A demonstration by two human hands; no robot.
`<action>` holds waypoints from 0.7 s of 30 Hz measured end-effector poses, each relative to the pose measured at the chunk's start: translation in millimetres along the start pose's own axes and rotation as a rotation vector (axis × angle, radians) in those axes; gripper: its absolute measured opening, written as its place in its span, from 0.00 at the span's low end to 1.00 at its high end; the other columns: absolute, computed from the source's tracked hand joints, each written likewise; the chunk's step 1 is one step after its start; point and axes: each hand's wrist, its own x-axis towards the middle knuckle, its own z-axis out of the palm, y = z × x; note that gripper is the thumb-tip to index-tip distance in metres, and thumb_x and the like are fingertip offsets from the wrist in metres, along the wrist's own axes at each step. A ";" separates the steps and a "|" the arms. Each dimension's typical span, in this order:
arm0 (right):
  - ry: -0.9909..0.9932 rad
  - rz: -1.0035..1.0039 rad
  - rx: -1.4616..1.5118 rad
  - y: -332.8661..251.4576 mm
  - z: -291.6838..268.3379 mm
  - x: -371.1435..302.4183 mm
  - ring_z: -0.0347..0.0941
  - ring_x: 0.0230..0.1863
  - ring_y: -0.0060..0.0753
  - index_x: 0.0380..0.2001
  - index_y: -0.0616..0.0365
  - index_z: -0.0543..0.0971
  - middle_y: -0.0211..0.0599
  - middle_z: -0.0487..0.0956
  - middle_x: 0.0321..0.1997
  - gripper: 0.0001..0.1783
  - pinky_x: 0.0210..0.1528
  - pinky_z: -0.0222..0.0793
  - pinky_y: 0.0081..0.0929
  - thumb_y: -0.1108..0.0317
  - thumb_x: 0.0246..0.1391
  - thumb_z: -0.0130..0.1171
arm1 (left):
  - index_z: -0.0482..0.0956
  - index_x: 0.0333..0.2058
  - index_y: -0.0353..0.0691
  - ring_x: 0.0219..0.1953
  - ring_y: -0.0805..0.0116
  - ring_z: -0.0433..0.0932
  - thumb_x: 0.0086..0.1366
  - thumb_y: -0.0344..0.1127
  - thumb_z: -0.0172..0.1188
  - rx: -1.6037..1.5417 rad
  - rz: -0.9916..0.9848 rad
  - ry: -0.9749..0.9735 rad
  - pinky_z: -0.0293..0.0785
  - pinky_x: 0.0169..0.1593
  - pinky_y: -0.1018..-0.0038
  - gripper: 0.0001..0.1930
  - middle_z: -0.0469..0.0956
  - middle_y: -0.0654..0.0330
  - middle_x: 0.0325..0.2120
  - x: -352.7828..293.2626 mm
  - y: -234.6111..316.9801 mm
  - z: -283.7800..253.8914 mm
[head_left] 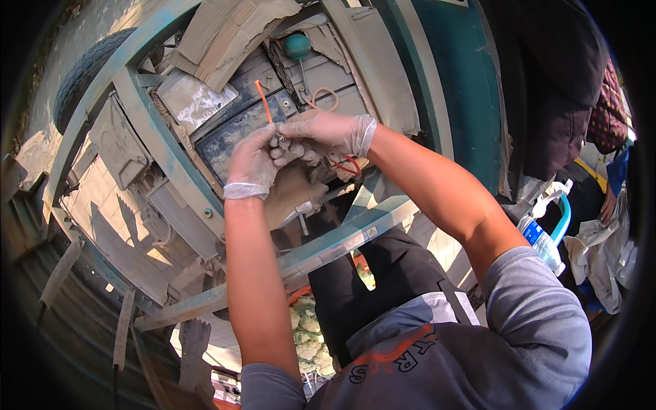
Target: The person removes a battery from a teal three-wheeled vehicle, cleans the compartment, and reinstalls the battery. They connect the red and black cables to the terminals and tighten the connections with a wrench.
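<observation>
Head view, looking down: two gloved hands meet over a dusty dark case (222,147) inside a teal metal frame (321,251). The left hand (253,158) is pinched narrow at the lower end of an upright orange cable (264,101), beside a small metal piece (279,139), probably to steady it. The right hand (316,133) curls in against it, fingers narrow; whether they grip cannot be told. A red wire (354,164) loops below the right wrist.
</observation>
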 end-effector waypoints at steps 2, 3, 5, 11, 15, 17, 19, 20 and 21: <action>0.023 -0.014 -0.065 -0.2 0.4 -2.8 0.62 0.19 0.17 0.32 0.56 0.77 0.24 0.74 0.25 0.16 0.20 0.56 0.18 0.57 0.68 0.48 | 0.75 0.35 0.35 0.24 0.73 0.67 0.69 0.37 0.55 0.037 0.038 0.002 0.62 0.28 0.77 0.09 0.72 0.62 0.25 -2.6 -1.9 6.0; 0.051 -0.038 -0.130 0.2 0.1 -4.0 0.59 0.18 0.16 0.30 0.55 0.76 0.22 0.70 0.23 0.17 0.19 0.53 0.18 0.55 0.67 0.49 | 0.75 0.35 0.35 0.24 0.74 0.66 0.69 0.36 0.54 0.058 0.048 -0.001 0.62 0.28 0.77 0.09 0.72 0.62 0.25 -3.4 -2.3 9.3; 0.059 -0.150 -0.181 2.2 0.8 -3.0 0.58 0.18 0.16 0.28 0.55 0.75 0.21 0.68 0.21 0.18 0.19 0.52 0.18 0.54 0.67 0.49 | 0.75 0.36 0.35 0.24 0.74 0.65 0.69 0.35 0.55 0.122 0.112 0.049 0.61 0.28 0.78 0.09 0.72 0.63 0.25 -4.3 -1.8 15.4; 0.078 -0.145 -0.081 8.6 -2.7 0.2 0.56 0.18 0.15 0.29 0.58 0.77 0.21 0.66 0.20 0.20 0.20 0.52 0.19 0.53 0.67 0.50 | 0.75 0.36 0.35 0.24 0.75 0.64 0.68 0.34 0.56 0.172 0.178 0.088 0.61 0.29 0.78 0.08 0.70 0.65 0.25 -6.4 -0.2 25.0; 0.164 -0.293 -0.392 9.3 -4.2 -0.6 0.65 0.22 0.20 0.35 0.62 0.80 0.28 0.75 0.24 0.22 0.26 0.62 0.22 0.53 0.67 0.49 | 0.76 0.36 0.35 0.25 0.75 0.65 0.68 0.34 0.57 0.137 0.133 0.087 0.62 0.30 0.78 0.07 0.69 0.65 0.26 -4.8 -2.9 19.4; 0.253 -0.376 -0.616 5.8 -2.2 1.2 0.71 0.26 0.25 0.36 0.63 0.81 0.34 0.79 0.27 0.23 0.32 0.68 0.24 0.52 0.67 0.48 | 0.76 0.37 0.35 0.26 0.74 0.66 0.68 0.34 0.57 0.106 0.120 0.052 0.62 0.30 0.78 0.07 0.70 0.65 0.27 -2.7 -5.6 14.4; 0.232 -0.383 -0.808 -1.0 -2.9 -0.1 0.75 0.31 0.32 0.36 0.64 0.80 0.41 0.80 0.28 0.25 0.37 0.70 0.29 0.50 0.67 0.46 | 0.77 0.37 0.35 0.26 0.74 0.68 0.68 0.34 0.57 0.100 0.129 0.081 0.63 0.30 0.78 0.07 0.71 0.65 0.27 1.2 -8.7 10.4; 0.232 -0.390 -0.912 -4.0 -5.3 -3.0 0.77 0.33 0.36 0.36 0.65 0.80 0.44 0.81 0.29 0.26 0.40 0.71 0.31 0.50 0.68 0.46 | 0.77 0.37 0.35 0.26 0.75 0.68 0.68 0.34 0.57 0.105 0.141 0.127 0.64 0.30 0.78 0.08 0.71 0.65 0.26 3.8 -10.6 9.0; 0.297 -0.375 -0.953 -6.3 -8.5 -6.4 0.77 0.34 0.48 0.37 0.67 0.80 0.52 0.79 0.28 0.29 0.41 0.71 0.37 0.48 0.67 0.44 | 0.77 0.37 0.36 0.26 0.75 0.69 0.68 0.35 0.57 0.109 0.136 0.149 0.64 0.29 0.78 0.08 0.71 0.65 0.26 7.7 -12.0 8.4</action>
